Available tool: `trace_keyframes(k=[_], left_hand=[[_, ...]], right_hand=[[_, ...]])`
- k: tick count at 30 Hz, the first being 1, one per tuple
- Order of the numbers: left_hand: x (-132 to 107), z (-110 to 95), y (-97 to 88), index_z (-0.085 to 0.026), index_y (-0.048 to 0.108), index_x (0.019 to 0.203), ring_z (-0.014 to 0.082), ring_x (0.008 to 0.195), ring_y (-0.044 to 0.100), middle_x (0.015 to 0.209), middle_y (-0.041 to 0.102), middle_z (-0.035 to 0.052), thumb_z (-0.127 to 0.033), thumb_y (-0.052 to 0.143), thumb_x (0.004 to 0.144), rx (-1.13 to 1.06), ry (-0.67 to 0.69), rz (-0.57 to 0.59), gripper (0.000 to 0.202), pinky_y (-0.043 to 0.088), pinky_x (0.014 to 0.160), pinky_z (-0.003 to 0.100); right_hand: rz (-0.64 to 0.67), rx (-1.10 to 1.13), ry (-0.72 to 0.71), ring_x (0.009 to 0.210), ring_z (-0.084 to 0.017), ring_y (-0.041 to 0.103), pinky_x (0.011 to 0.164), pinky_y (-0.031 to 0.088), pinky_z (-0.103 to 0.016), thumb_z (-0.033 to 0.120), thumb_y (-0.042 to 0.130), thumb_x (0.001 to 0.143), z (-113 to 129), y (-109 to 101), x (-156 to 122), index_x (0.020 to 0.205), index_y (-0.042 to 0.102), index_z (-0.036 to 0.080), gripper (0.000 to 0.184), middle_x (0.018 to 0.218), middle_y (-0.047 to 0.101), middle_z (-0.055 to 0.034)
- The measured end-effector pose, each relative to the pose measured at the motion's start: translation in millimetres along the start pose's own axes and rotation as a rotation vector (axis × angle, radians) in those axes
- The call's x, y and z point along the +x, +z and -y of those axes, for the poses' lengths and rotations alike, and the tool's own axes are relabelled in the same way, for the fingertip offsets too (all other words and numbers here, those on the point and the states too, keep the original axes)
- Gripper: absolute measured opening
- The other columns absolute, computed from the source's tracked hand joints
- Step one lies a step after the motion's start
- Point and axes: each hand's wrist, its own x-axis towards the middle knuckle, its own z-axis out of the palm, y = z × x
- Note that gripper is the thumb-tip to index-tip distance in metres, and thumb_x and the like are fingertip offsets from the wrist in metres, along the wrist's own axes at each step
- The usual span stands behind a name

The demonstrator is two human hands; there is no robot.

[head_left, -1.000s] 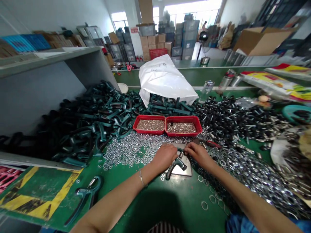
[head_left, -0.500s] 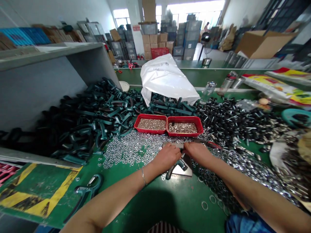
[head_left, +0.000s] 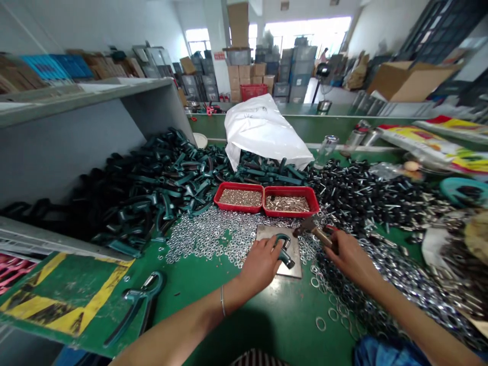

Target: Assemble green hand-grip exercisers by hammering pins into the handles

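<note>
My left hand (head_left: 261, 264) rests on a steel plate (head_left: 278, 251) and is shut on a dark green spring hand grip (head_left: 284, 251), which stands on the plate. My right hand (head_left: 348, 256) is to the right of the plate, shut on the red handle of a small hammer (head_left: 314, 229). The hammer's metal head points up and left, above the far right corner of the plate. Loose steel washers (head_left: 213, 239) lie spread on the green bench on both sides of the plate.
A large heap of dark green grip handles (head_left: 160, 183) lies to the left, and black parts with metal pins (head_left: 362, 195) to the right. A two-compartment red tray (head_left: 265, 199) holds small metal parts. A finished hand grip (head_left: 139, 300) lies at lower left.
My right hand has moved right and lifted the red-handled hammer from the bench edge by the plate. My left hand stays on the green grip, and my view has shifted slightly.
</note>
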Motion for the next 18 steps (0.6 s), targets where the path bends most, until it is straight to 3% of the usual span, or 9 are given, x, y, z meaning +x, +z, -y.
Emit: trace_keyframes(k=[4, 9, 15, 18], left_hand=[[-1.3, -2.3, 5.9, -0.021, 0.044, 0.141, 0.0306, 0.124, 0.047, 0.144, 0.047, 0.0131, -0.029, 0.056, 0.091, -0.081, -0.045, -0.046, 0.052, 0.039, 0.105, 0.049], [-4.4, -0.7, 9.5, -0.026, 0.049, 0.137, 0.0305, 0.121, 0.047, 0.132, 0.052, 0.0118, -0.031, 0.059, 0.089, -0.202, -0.132, -0.093, 0.049, 0.038, 0.104, 0.050], [-0.6, -0.9, 16.5, -0.015, 0.002, 0.154, 0.0315, 0.117, 0.049, 0.124, 0.056, 0.0142, -0.028, 0.065, 0.081, -0.363, -0.285, -0.140, 0.097, 0.033, 0.107, 0.052], [-0.2, -1.6, 16.2, -0.014, 0.002, 0.153, 0.0322, 0.116, 0.050, 0.122, 0.058, 0.0149, -0.030, 0.066, 0.081, -0.336, -0.314, -0.134, 0.098, 0.033, 0.105, 0.053]], right_hand=[[0.146, 0.358, -0.029, 0.066, -0.019, 0.061, 0.063, 0.046, -0.030, 0.042, 0.036, 0.099, 23.2, -9.4, -13.0, 0.095, 0.046, 0.022, 0.023, 0.078, 0.063, -0.0025], [0.286, 0.253, 0.002, 0.069, -0.023, 0.065, 0.063, 0.044, -0.032, 0.042, 0.034, 0.099, 45.5, -13.8, -13.9, 0.093, 0.050, 0.022, 0.026, 0.079, 0.068, -0.0065], [0.256, 0.346, -0.077, 0.072, -0.022, 0.066, 0.065, 0.046, -0.031, 0.044, 0.030, 0.102, 66.7, -29.9, -13.5, 0.098, 0.054, 0.023, 0.032, 0.082, 0.070, -0.0060], [0.319, 0.307, -0.060, 0.074, -0.025, 0.066, 0.066, 0.046, -0.033, 0.044, 0.037, 0.099, 69.9, -22.3, -11.1, 0.097, 0.057, 0.021, 0.031, 0.082, 0.070, -0.0091]])
